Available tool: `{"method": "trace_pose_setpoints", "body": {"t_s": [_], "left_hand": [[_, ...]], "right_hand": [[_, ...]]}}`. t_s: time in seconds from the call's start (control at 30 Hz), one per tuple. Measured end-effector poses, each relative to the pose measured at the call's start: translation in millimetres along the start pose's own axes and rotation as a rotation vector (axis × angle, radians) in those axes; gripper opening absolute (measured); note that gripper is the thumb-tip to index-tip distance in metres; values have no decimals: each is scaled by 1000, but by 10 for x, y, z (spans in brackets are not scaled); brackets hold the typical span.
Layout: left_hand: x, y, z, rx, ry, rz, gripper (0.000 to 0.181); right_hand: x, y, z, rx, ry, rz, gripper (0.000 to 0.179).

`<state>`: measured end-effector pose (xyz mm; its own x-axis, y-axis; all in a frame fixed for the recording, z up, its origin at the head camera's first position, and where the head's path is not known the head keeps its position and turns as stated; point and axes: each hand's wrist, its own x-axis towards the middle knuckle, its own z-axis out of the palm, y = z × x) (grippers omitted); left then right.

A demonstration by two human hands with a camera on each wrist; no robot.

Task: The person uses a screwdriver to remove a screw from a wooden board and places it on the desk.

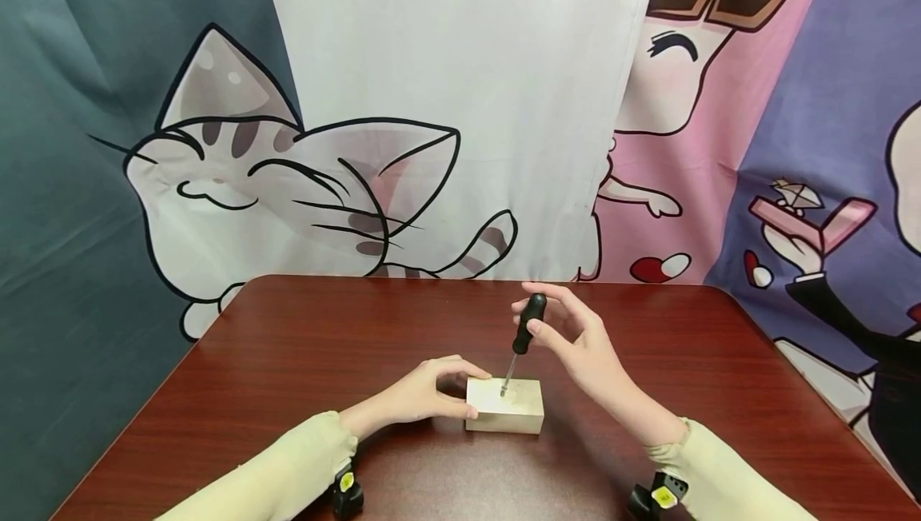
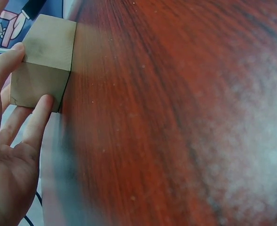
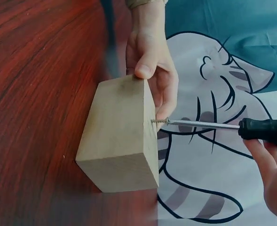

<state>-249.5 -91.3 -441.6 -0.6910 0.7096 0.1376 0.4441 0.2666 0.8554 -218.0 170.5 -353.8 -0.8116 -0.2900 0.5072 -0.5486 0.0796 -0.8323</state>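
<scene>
A pale wooden block (image 1: 505, 422) lies on the table, its left end held between the thumb and fingers of my left hand (image 1: 420, 395). From its top face stands a screw (image 3: 158, 121), partly sunk in the wood with thread showing. The shaft of a black-handled screwdriver (image 1: 530, 324) meets the screw head, tilted slightly to the right at the top in the head view. My right hand (image 1: 586, 341) pinches its handle with the thumb on the near side, other fingers spread behind. In the left wrist view, fingertips press the block's end (image 2: 39, 84).
The reddish-brown wooden table (image 1: 324, 321) extends around the block on all sides. Behind its far edge hangs a cloth (image 1: 460, 65) with cartoon figures. Both wrists carry small black devices, such as the right one (image 1: 658, 495).
</scene>
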Motion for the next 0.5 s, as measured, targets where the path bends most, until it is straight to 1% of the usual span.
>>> {"method": "trace_pose_setpoints", "body": {"t_s": [0.1,0.2,0.27,0.4,0.47,0.5], "left_hand": [[1,9,-8,-4,-1,-6,46],[2,3,-10,0,0,-7,46],[3,-2,-8,2,1,-8,46],[3,-5,-3,2,0,-11,46],[2,-9,-1,3,1,-14,46],[1,-10,-1,3,1,-15,46]], "right_hand": [[-2,25,10,53,-24,-26,41],[-13,41,49,77,3,-33,38],[-25,46,85,42,53,-22,39],[-42,25,142,-112,200,32,45],[-42,6,154,-154,260,60,47],[-39,-6,155,-157,278,69,47]]}}
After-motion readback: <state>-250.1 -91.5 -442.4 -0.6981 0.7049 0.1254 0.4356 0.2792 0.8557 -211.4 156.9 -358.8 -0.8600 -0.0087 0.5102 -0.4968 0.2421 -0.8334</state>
